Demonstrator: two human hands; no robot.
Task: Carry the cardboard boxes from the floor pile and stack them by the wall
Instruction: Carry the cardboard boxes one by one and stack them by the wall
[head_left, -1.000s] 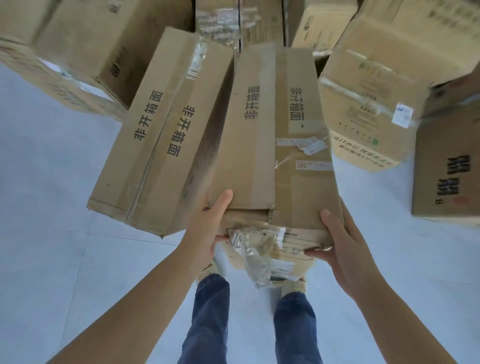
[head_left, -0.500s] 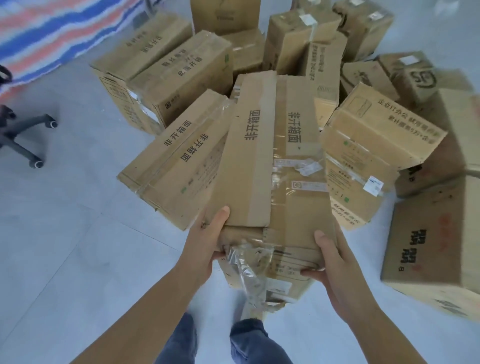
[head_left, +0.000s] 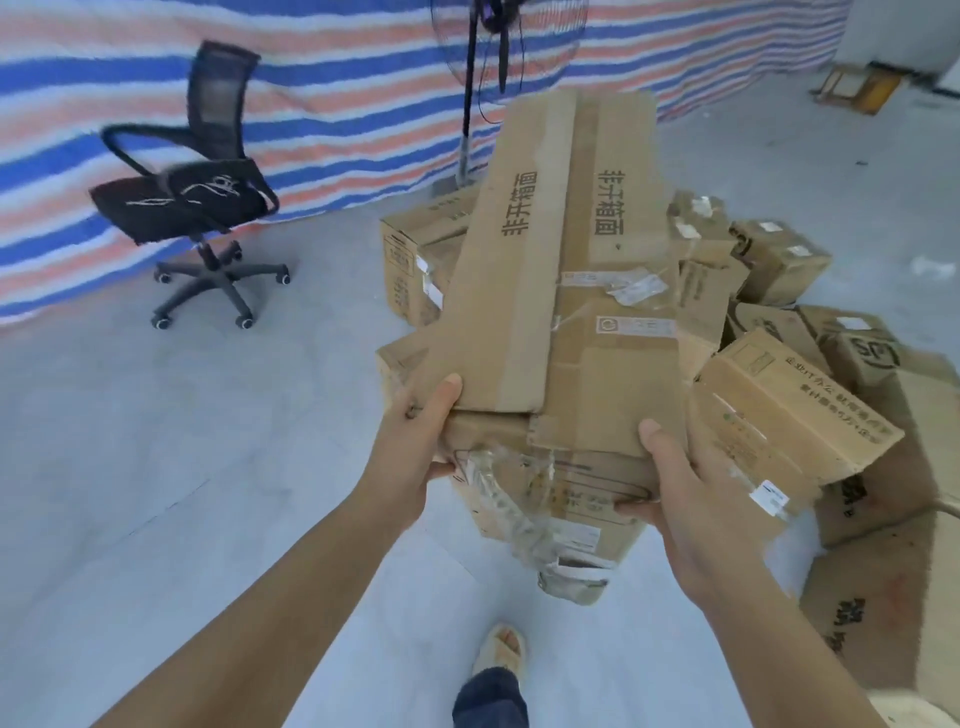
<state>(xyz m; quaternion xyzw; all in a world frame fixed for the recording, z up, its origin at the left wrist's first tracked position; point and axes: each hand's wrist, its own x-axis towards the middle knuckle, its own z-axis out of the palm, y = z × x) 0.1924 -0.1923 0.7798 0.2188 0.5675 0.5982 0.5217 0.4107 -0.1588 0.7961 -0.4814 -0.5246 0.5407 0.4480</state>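
Long cardboard box (head_left: 566, 270) is up off the floor, near end in both my hands, far end sticking out over the floor pile (head_left: 789, 395). Left hand (head_left: 415, 441) grips the near-left corner, right hand (head_left: 685, 488) the near-right, thumbs on top. Risks: loose torn tape (head_left: 524, 519) hanging underneath could slip my grip; the far end could clip the fan stand (head_left: 467, 104) or office chair (head_left: 197, 182) when I turn.

The carried box (head_left: 566, 291) hides most of the pile (head_left: 779, 384) behind it. Both hands' fingers curl out of sight beneath it. The fan (head_left: 498, 47) is cut off at the top edge.
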